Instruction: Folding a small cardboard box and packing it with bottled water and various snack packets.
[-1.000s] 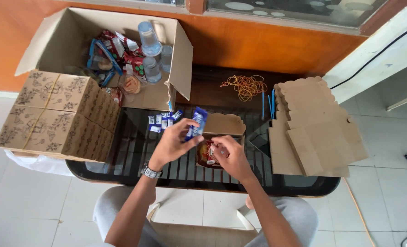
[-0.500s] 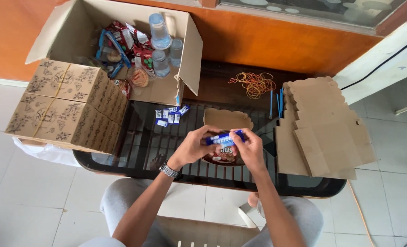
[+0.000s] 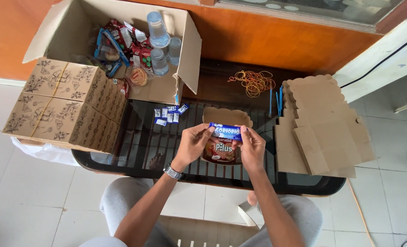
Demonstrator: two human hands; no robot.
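Your left hand (image 3: 192,142) and right hand (image 3: 253,147) pinch the ends of a blue snack packet (image 3: 226,131) at frame centre, above the open brown box (image 3: 226,118). It looks light, crinkly and crushable, so grip the sealed ends, not the middle.

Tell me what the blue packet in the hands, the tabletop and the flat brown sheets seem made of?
Blue packet: probably glossy plastic film, since it shines. Tabletop: dark glass by the look, with slats showing through and reflections. Flat brown sheets: matte brown cardboard, die-cut with scalloped edges.
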